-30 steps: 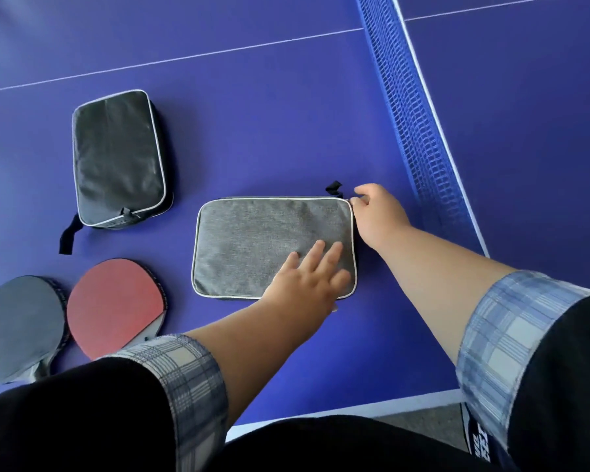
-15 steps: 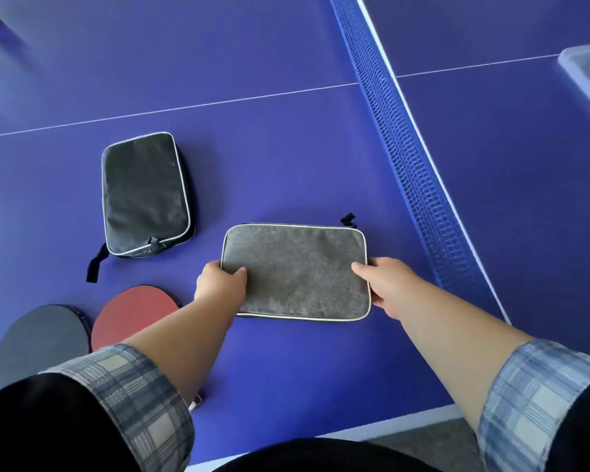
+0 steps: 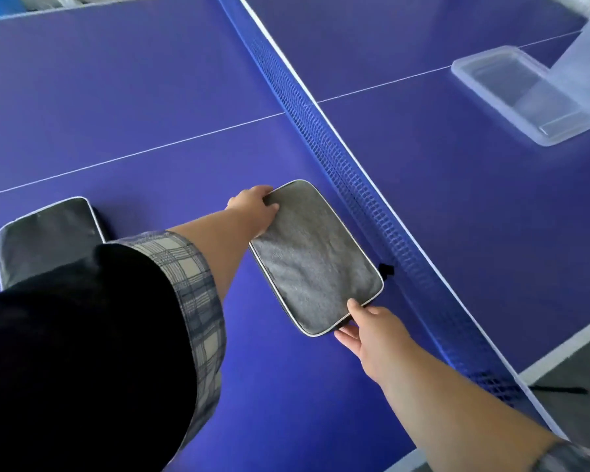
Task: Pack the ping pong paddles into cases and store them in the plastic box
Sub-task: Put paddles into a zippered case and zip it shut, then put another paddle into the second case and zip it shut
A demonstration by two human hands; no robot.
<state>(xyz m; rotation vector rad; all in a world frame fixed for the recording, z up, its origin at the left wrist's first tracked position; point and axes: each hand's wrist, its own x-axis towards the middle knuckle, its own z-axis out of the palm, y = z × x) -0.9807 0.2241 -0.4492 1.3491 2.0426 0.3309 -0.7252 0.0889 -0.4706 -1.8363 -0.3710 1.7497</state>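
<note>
Since the earlier frame, your grey case (image 3: pixel 315 258) has swung from lying crosswise to running 11-to-5 o'clock, just beside the net (image 3: pixel 341 172).

Head view: left hand (image 3: pixel 252 202) pinches its far corner; right hand (image 3: pixel 372 330) grips the near corner, thumb on top. Case looks lifted off the table (image 3: pixel 150 97), though I cannot tell for sure. Plastic box (image 3: pixel 511 93) lies at 2 o'clock, well apart, across the net; right hand is nearer to it. Net stands between, so the carry must clear it. Black case (image 3: pixel 48 229) rests at 9 o'clock, part hidden by your sleeve (image 3: pixel 184 284).
</note>
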